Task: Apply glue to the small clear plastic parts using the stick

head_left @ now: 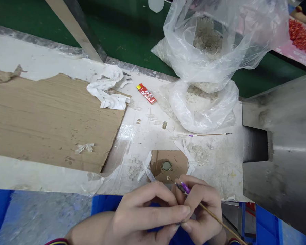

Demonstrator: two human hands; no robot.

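Observation:
At the bottom centre, my left hand (148,211) is closed, its thumb and fingers pinched against those of my right hand. Whatever sits in that pinch is hidden or too small to name. My right hand (204,207) also holds a thin brown wooden stick (214,216) with a purple tip, lying slantwise across the fingers. Just beyond both hands, a small cardboard piece (156,160) carries a round grey disc (166,166) with a beaded rim. Strips of white tape run along its sides. A small pale piece (168,177) lies near its front edge.
Clear bits lie in a left pile (135,166) and a right pile (200,154). Behind are a similar purple-ended stick (209,134), a red packet (146,93) and open plastic bags (193,112). Large cardboard (53,126) covers the left; a metal housing (283,136) stands right.

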